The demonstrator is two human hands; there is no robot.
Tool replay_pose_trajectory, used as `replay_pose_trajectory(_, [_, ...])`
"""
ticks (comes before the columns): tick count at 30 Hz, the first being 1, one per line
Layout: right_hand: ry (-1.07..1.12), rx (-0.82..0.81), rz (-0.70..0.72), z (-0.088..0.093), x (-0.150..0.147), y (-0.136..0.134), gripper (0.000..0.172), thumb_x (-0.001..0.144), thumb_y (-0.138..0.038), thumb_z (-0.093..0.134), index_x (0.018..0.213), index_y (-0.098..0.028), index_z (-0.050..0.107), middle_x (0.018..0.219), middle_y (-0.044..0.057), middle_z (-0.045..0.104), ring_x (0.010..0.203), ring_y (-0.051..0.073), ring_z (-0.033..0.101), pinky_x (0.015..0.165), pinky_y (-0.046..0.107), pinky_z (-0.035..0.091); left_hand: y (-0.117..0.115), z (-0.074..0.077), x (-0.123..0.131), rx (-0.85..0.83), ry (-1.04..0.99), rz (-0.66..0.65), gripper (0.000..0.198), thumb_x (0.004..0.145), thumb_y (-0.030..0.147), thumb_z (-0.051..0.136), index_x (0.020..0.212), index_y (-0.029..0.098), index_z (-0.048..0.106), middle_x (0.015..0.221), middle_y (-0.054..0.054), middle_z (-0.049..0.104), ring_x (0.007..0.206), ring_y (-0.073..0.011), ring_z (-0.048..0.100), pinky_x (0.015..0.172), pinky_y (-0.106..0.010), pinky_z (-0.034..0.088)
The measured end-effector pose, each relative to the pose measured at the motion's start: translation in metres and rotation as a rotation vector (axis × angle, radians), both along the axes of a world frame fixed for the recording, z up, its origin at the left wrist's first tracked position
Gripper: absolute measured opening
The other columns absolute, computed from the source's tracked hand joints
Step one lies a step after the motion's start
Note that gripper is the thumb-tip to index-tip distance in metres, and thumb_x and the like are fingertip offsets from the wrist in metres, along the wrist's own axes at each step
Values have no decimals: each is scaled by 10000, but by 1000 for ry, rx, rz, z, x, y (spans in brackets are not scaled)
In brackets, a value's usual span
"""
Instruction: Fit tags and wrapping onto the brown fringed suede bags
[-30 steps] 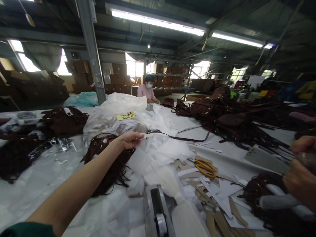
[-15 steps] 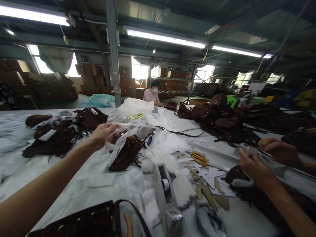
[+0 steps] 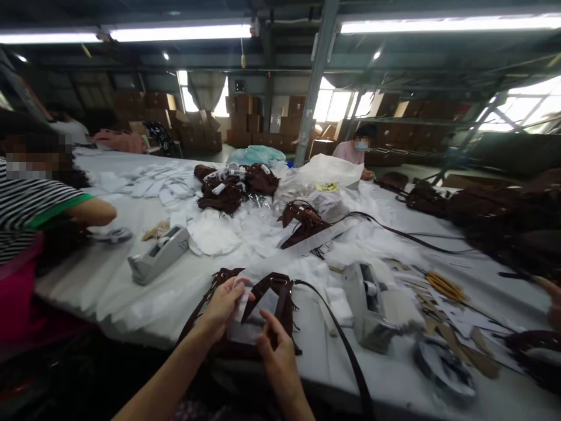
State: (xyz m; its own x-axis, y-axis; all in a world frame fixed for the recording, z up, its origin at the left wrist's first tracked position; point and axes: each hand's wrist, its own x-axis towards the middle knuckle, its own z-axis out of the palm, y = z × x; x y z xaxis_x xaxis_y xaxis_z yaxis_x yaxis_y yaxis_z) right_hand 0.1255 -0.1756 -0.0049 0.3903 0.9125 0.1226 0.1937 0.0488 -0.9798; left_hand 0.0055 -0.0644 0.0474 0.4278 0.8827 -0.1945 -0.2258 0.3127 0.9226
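A dark brown fringed bag [image 3: 287, 286] lies at the table's front edge, its long strap [image 3: 346, 336] trailing down to the right. My left hand [image 3: 222, 307] is closed on a thin white sheet [image 3: 245, 332], which hangs over the front of the bag. Close to that sheet's right edge is my right hand [image 3: 278, 348], its fingers apart and nothing visibly held in it. A grey tape dispenser [image 3: 366, 307] stands right of the bag. Beyond it all, another brown fringed bag [image 3: 304, 225] lies on white wrapping.
A second tape dispenser [image 3: 160, 254] stands to the left, near a co-worker in a striped sleeve [image 3: 44, 202]. Orange-handled scissors [image 3: 445, 286] and cardboard scraps lie right, beside a tape roll [image 3: 445, 368]. Another person's hand [image 3: 553, 298] shows at the right edge.
My view has swung left. My left hand has come back from the white wrapping to the near bag, with a thin white sheet in it. My right hand has come into fuller view.
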Motion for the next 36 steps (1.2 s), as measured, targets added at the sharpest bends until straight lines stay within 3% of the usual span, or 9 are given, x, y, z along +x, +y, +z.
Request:
replay_pose_trajectory(2, [-156, -20, 34, 10, -23, -7, 618, 662, -351, 749, 1242, -198, 600, 912, 50, 599, 750, 187, 569, 685, 270, 495, -9, 7, -7, -72, -119, -10, 368, 747, 376, 704, 1018, 153, 594, 682, -29, 667, 485, -83, 520, 447, -148, 365])
replay_pose_trajectory(6, [-323, -39, 68, 20, -40, -22, 170, 772, -294, 623, 851, -196, 737, 908, 79, 600, 891, 229, 586, 810, 306, 465, -6, 25, -35, -171, -325, 71, 299, 816, 215, 641, 1105, 183, 573, 710, -13, 663, 452, -54, 498, 425, -125, 353])
replay_pose_trajectory(8, [-214, -73, 120, 21, -40, -29, 245, 799, -379, 613, 720, -171, 714, 812, 69, 618, 819, 211, 591, 757, 282, 468, -2, 26, -54, -203, -459, 152, 320, 850, 170, 599, 1161, 225, 546, 818, -17, 683, 528, -66, 564, 482, -138, 421])
replay_pose_trajectory(12, [285, -265, 166, 15, -43, -37, 541, 678, -655, 658, 785, -126, 685, 475, -43, 460, 380, 66, 341, 389, 190, 311, -24, 2, -80, -392, -602, 98, 381, 907, 446, 529, 1150, 155, 566, 1093, -120, 654, 911, -178, 648, 792, -283, 528])
replay_pose_trajectory(15, [495, -343, 96, 14, -47, -38, 645, 588, -686, 713, 885, -115, 684, 394, -109, 307, 337, 17, 158, 334, 154, 159, -69, -27, -79, -505, -490, -113, 654, 779, 671, 561, 1139, 125, 587, 1114, -174, 638, 944, -226, 639, 805, -318, 515])
replay_pose_trajectory(20, [412, -294, 48, 25, -49, -31, 560, 582, -615, 760, 807, -104, 716, 555, 16, 591, 453, 105, 491, 412, 195, 398, -125, -50, -54, -242, -263, -258, 721, 542, 418, 885, 1156, 172, 598, 1008, -130, 677, 929, -244, 634, 751, -267, 475])
replay_pose_trajectory(28, [97, -254, 137, 38, -45, -21, 468, 700, -564, 692, 788, -107, 738, 738, 80, 697, 715, 221, 630, 652, 283, 503, -113, -59, -48, -52, -46, -201, 463, 653, 564, 757, 681, 115, 644, 574, -15, 535, 506, -105, 432, 512, -228, 305])
replay_pose_trajectory(32, [-143, -168, 22, 40, -36, -30, 536, 831, -571, 521, 1095, -125, 658, 1009, 123, 682, 961, 258, 624, 840, 331, 491, -105, -62, -51, 12, 79, -141, 531, 723, 647, 638, 549, 152, 550, 480, 6, 460, 456, -99, 360, 477, -242, 237])
replay_pose_trajectory(36, [-274, -184, -142, 32, -22, -64, 691, 912, -549, 370, 1463, -149, 257, 1115, 119, 641, 1014, 229, 628, 868, 316, 484, -97, -57, -44, -2, 78, -57, 574, 757, 672, 576, 497, 163, 520, 442, 5, 449, 432, -95, 338, 468, -251, 215])
